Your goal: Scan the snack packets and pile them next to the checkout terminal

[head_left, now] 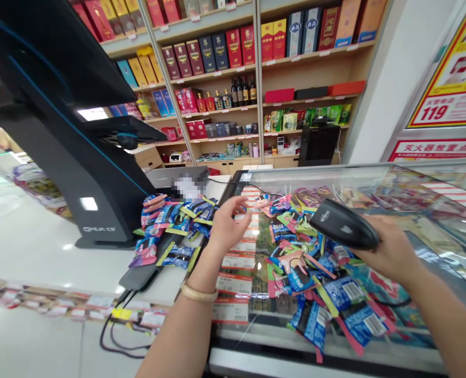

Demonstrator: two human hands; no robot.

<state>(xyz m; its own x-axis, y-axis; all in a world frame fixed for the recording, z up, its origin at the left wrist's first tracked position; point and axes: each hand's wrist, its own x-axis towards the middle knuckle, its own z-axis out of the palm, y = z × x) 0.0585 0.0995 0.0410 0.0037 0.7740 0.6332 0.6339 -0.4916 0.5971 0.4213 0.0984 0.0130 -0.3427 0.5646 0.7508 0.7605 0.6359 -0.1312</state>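
My right hand [394, 247] is wrapped round a black barcode scanner [345, 223], holding it above the right-hand pile of small snack packets [299, 268] on the glass counter. These packets are blue with pink and green ends, and several show barcodes. My left hand [230, 223], with a pale bangle at the wrist, hovers between that pile and a second heap of the same packets [177, 218] on the left. Its fingers are curved and apart, and I see nothing in them. The left heap lies partly on a dark flat device [144, 273].
A black checkout terminal [91, 173] stands at the left on the white counter [51, 247]. Under the glass lie price labels [236, 260] and goods. A dark tablet-like panel [445, 268] lies at the right. Black cables [106, 331] hang off the front edge. Shelves of boxed bottles [217, 50] stand behind.
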